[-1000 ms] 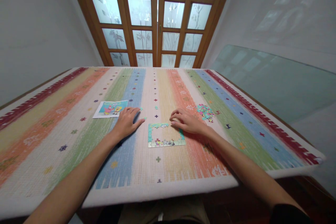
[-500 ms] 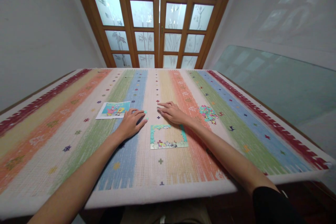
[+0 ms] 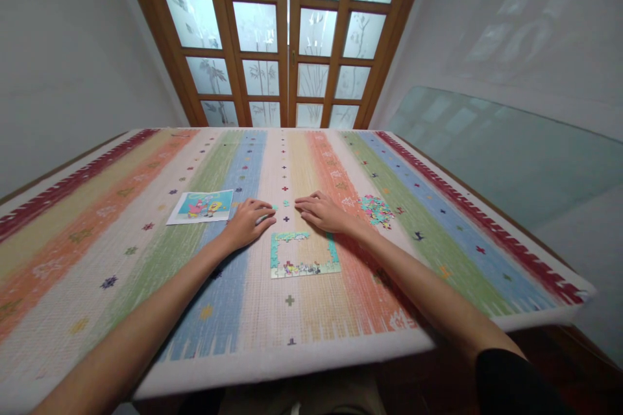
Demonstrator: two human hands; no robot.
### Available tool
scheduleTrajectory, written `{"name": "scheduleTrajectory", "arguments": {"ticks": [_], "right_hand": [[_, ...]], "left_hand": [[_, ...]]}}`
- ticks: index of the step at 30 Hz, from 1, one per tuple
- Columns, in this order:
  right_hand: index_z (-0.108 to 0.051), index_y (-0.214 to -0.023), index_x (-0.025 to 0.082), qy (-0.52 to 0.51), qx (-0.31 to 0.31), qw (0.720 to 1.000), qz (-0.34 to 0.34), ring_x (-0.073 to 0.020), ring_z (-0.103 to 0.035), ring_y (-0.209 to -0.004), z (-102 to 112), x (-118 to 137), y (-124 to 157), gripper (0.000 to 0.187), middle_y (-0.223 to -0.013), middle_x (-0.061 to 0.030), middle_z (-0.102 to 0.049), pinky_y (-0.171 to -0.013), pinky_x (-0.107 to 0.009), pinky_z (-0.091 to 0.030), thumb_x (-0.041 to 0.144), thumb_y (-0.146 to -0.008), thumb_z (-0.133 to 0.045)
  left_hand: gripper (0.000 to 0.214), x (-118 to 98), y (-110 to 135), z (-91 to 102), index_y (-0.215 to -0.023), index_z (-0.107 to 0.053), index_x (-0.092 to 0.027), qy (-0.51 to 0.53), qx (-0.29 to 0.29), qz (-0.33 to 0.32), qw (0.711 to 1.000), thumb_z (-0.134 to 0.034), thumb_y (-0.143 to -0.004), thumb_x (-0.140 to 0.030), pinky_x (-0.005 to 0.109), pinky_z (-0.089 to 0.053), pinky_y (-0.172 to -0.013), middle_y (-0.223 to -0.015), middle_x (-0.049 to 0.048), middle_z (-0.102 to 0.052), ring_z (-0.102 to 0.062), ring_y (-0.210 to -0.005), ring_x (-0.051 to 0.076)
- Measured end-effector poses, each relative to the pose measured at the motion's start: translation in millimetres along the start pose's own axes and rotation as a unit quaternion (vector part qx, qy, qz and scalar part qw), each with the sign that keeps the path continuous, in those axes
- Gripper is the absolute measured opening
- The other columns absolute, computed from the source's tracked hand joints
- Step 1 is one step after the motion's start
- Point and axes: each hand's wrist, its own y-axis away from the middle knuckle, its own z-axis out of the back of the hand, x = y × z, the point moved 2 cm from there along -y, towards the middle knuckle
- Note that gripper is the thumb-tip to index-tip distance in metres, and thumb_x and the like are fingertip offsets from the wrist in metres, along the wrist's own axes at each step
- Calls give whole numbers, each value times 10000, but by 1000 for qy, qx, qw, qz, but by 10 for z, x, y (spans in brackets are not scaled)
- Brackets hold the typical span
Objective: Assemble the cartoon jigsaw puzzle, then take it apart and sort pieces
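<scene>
A partly built jigsaw frame (image 3: 302,268), a hollow rectangle of joined edge pieces, lies on the striped cloth in front of me. My left hand (image 3: 249,223) rests on the cloth just left of the frame's top corner. Its fingers are curled down over something small that I cannot make out. My right hand (image 3: 322,213) lies flat just beyond the frame's top edge, fingers stretched out and pointing left, holding nothing. A few loose pieces (image 3: 285,203) lie between the two hands' fingertips.
A heap of loose jigsaw pieces (image 3: 376,209) sits to the right of my right hand. A cartoon reference picture (image 3: 202,205) lies left of my left hand. The striped cloth (image 3: 146,272) covers the table. Wooden glazed doors (image 3: 287,45) stand behind, and a glass pane (image 3: 511,149) leans at the right.
My right hand moved from the frame's top right corner leftward to above its top edge and flattened out. My left hand's fingers curled in.
</scene>
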Motion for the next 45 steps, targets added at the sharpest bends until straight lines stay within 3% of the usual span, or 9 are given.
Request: {"name": "scheduleTrajectory", "arguments": {"ticks": [6, 12, 23, 28, 32, 35, 41, 45], "right_hand": [[-594, -1415, 288, -6, 3, 1000, -27, -304, -489, -1306, -55, 50, -175, 391, -1522, -46, -551, -1075, -530, -397, 299, -1048, -457], [-620, -1392, 311, 1, 10, 1000, -29, -322, -502, -1238, -50, 119, -228, 379, -1475, -13, -599, -1004, -536, -425, 304, -1057, -442], [-751, -1139, 252, -13, -28, 999, -10, -267, -593, -1077, 90, -10, 208, 270, -1253, -48, -736, -1010, -469, -397, 247, -1025, -506], [-756, -1015, 250, -22, -72, 997, -8, -250, -599, -996, 167, -5, 405, 245, -1073, -45, -766, -970, -453, -407, 243, -1020, -511], [-756, -1062, 243, -20, -87, 996, -14, -258, -572, -1031, 166, 57, 376, 217, -1086, -76, -734, -960, -445, -430, 267, -1011, -546], [-757, -1094, 234, -22, -84, 996, -15, -264, -566, -1041, 126, 113, 289, 212, -1092, -96, -710, -963, -448, -441, 262, -993, -572], [-766, -1058, 221, -50, -91, 995, -5, -272, -559, -1027, 30, 181, 182, 180, -1049, -102, -689, -953, -459, -442, 282, -956, -631], [-763, -1006, 200, -44, -92, 995, -13, -264, -565, -998, -3, 151, 194, 159, -1016, -104, -677, -940, -449, -442, 246, -955, -620]], "left_hand": [[305, 4, -81, 56, -1102, -718, -224, 29, 9, -1, 1000, -579, -949, -448, 473, -449, -980, -1110, 78, -738, -605, -1068, 274], [339, 3, -140, 68, -1184, -683, -187, 38, -4, 27, 999, -553, -919, -354, 463, -463, -969, -1068, 94, -695, -591, -1032, 268], [193, -108, -349, -64, -955, -746, -192, 46, 35, -5, 998, -608, -912, -320, 436, -430, -957, -966, 75, -630, -553, -971, 256], [161, -329, -423, -156, -946, -745, -207, 78, 53, -38, 995, -635, -911, -320, 416, -430, -935, -958, 68, -641, -548, -968, 254], [244, -430, -435, -140, -1026, -742, -209, 74, 63, -70, 993, -544, -966, -339, 417, -431, -918, -973, 80, -636, -547, -975, 260], [261, -313, -372, -17, -1055, -726, -198, 55, 55, -61, 995, -501, -954, -282, 425, -433, -911, -994, 92, -641, -552, -983, 266], [289, 38, -39, 287, -1028, -709, -198, 42, 64, -54, 996, -570, -775, -191, 420, -451, -919, -1011, 76, -643, -580, -980, 263], [223, 84, 104, 316, -992, -704, -203, 55, 54, -31, 997, -553, -833, -242, 407, -462, -893, -968, 64, -655, -597, -953, 251]]}}
